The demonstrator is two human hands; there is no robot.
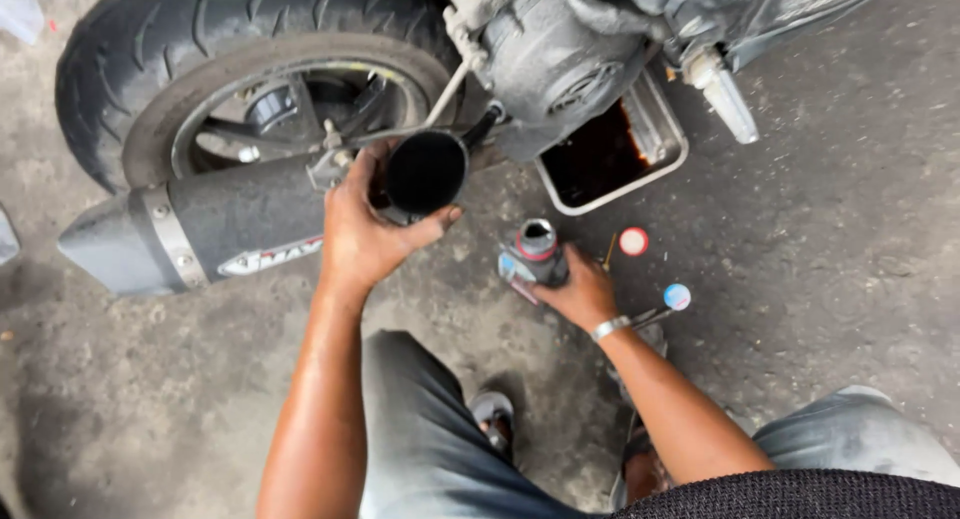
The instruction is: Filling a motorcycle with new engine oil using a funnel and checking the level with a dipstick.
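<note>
Rough grey concrete floor is lying stained dark with oil patches, and soft daylight is falling evenly across it.

Bare forearms, no sleeves. A silver bracelet circles the right wrist. Grey trousers cover the legs; sandal on foot.

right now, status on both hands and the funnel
Left hand grips black funnel at engine. Right hand holds open oil bottle. Drain pan of dark oil under engine.

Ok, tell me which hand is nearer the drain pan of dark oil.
Right. The right hand grips an open bottle just below-left of the drain pan; the left hand holds a black funnel further left.
</note>
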